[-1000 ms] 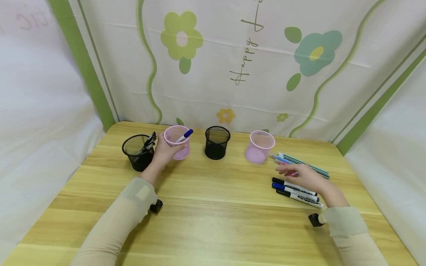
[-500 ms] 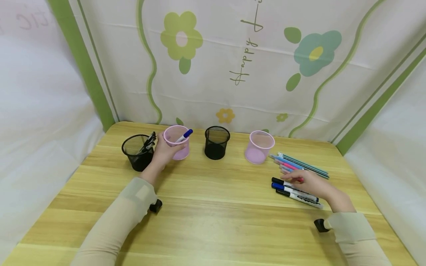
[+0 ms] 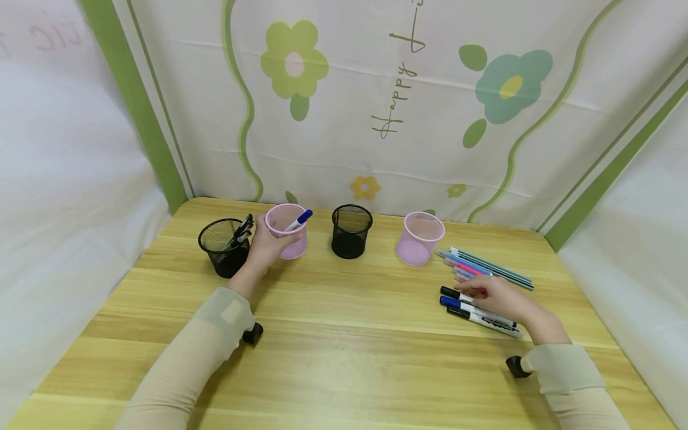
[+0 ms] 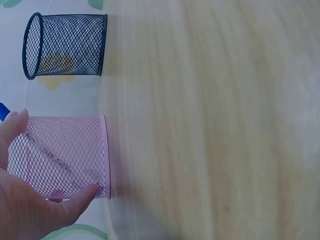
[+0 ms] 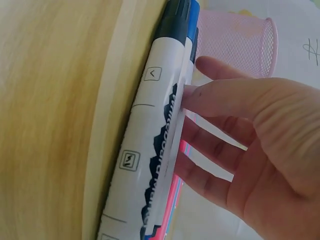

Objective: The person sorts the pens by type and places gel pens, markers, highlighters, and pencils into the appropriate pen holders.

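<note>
In the head view, the left hand [image 3: 263,246] is gripping the left pink mesh cup [image 3: 295,247], its digits curling round the side, while a blue-capped marker [image 3: 301,220] is leaning inside; the right hand [image 3: 502,297] is hovering over three whiteboard markers [image 3: 478,310], which are lying side by side on the right of the wooden table [image 3: 344,364]. In the left wrist view, one digit is lying near the rim and another near the base; the cup is probably being light, stiff and easily tipped, its mesh giving good grip around the middle. In the right wrist view, partly spread fingers are meeting the markers' far side; whether they are pinching one I cannot tell. The smooth, rigid barrels are likely rolling readily, mid-length being the surest hold.
</note>
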A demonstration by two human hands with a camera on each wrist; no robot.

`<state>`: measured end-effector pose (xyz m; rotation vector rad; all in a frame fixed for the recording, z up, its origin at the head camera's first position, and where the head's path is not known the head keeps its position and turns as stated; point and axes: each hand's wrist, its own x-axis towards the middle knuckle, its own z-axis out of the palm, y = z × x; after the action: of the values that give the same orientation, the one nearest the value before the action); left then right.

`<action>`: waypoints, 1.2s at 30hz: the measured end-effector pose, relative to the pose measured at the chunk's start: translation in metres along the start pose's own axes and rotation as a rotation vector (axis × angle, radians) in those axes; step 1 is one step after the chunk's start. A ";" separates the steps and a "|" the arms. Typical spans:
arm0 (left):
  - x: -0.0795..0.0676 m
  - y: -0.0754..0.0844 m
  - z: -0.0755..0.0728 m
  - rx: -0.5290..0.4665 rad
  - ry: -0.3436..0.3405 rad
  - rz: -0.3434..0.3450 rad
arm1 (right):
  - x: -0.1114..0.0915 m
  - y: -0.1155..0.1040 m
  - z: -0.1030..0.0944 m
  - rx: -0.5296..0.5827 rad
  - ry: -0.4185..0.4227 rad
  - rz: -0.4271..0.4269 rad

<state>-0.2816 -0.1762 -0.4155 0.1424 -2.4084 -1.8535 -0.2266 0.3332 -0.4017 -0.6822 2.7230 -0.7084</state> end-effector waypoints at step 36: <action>0.000 0.000 0.000 0.002 -0.002 0.004 | 0.007 -0.015 -0.015 -0.071 0.022 -0.038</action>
<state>-0.2812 -0.1760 -0.4154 0.1359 -2.4103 -1.8500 -0.2320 0.3248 -0.3820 -0.7480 2.7735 -0.6332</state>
